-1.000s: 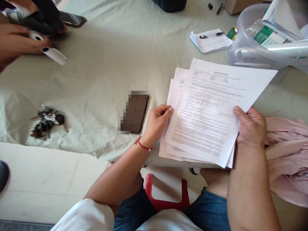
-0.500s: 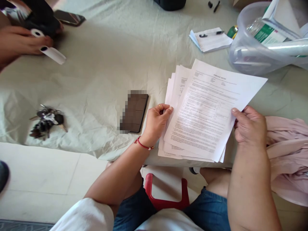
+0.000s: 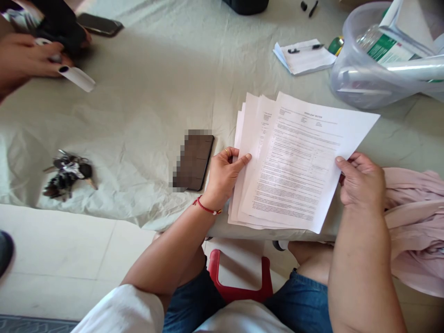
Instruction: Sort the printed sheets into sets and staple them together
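Note:
Several printed paper sheets (image 3: 291,166) are fanned out over the table's near edge, tilted, with dense text on the top one. My left hand (image 3: 227,175) pinches their left edges, thumb on top; a ring and a red bracelet show on it. At the right edge my right hand (image 3: 360,180) grips the sheets between thumb and curled fingers. A dark smartphone (image 3: 197,162), partly blurred out by pixels, lies just left of my left hand.
A clear plastic tub (image 3: 360,83) with papers and a bottle stands back right, beside a notepad (image 3: 308,60) with a pen. Keys (image 3: 69,173) lie left. Another person's hand (image 3: 31,58) holds white paper rolls. Pink cloth (image 3: 412,212) lies right; a red stool (image 3: 239,293) is below.
The sheets have spread a little: the rear ones now show more at the left, and the top sheet sits slightly lower. The other person's hand has shifted over one roll.

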### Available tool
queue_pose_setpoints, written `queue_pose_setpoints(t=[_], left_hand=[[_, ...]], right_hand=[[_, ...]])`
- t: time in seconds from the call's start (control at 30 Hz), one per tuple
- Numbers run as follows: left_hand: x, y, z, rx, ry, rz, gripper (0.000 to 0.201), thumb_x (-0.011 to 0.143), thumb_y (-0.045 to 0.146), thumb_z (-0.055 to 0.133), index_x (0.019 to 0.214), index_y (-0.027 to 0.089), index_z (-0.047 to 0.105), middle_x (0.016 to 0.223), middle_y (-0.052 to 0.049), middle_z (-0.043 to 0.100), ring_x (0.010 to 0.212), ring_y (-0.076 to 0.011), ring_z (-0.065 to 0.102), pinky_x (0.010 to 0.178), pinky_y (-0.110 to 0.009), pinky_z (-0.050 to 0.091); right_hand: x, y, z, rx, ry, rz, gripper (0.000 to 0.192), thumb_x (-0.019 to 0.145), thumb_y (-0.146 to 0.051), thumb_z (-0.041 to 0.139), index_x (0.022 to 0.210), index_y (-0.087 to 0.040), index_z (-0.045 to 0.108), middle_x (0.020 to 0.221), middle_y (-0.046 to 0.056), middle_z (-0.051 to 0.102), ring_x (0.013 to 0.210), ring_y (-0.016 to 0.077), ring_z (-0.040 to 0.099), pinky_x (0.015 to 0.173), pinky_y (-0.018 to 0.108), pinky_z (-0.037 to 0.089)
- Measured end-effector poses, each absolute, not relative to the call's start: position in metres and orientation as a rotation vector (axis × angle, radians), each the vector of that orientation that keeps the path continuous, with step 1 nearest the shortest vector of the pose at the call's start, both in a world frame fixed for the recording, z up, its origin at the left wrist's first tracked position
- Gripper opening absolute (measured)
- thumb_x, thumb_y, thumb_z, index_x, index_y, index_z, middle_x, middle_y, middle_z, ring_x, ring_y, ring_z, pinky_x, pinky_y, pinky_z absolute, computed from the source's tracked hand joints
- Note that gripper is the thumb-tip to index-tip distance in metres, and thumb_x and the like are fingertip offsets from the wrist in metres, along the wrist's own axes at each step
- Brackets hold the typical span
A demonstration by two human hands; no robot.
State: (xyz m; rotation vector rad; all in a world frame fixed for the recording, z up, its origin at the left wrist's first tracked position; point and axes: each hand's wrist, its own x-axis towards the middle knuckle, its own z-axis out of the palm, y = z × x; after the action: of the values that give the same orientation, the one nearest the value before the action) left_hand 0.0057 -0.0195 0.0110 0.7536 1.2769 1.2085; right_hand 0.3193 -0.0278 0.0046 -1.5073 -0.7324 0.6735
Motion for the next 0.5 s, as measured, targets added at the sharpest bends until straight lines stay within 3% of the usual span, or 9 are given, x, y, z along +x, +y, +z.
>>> queue_pose_setpoints(t=[0.33,0.4,0.5], left_hand=[[0.002,-0.018,0.008,0.777,1.215,1.225,0.046,0.074,0.041,0.104,0.079,0.024,0.061,0.077,0.003,0.062,0.070,-0.0130,0.057,0.065,-0.028,0.050],[0.002,-0.018,0.008,0.779,1.212,1.231,0.046,0.074,0.041,0.103,0.078,0.023,0.061,0.077,0.003,0.061,0.070,-0.0129,0.056,0.066,-0.028,0.049],[0.002,-0.018,0.010,0.796,1.222,1.242,0.046,0.075,0.041,0.102,0.078,0.024,0.060,0.076,0.003,0.058,0.070,-0.0125,0.053,0.065,-0.028,0.047]], right_hand=[[0.325,-0.022,0.010,-1.389,-0.592,0.372,0.020,0.064,-0.020,0.079,0.082,-0.024,0.074,0.079,-0.004,0.074,0.081,0.0173,0.070,0.100,0.040,0.065],[0.326,-0.023,0.014,-1.363,-0.553,0.372,0.017,0.068,-0.019,0.081,0.084,-0.024,0.074,0.085,-0.002,0.075,0.086,0.0181,0.072,0.098,0.039,0.066],[0.332,-0.028,0.018,-1.378,-0.504,0.428,0.017,0.079,-0.027,0.087,0.084,-0.022,0.071,0.091,0.003,0.074,0.085,0.0191,0.071,0.082,0.036,0.068]])
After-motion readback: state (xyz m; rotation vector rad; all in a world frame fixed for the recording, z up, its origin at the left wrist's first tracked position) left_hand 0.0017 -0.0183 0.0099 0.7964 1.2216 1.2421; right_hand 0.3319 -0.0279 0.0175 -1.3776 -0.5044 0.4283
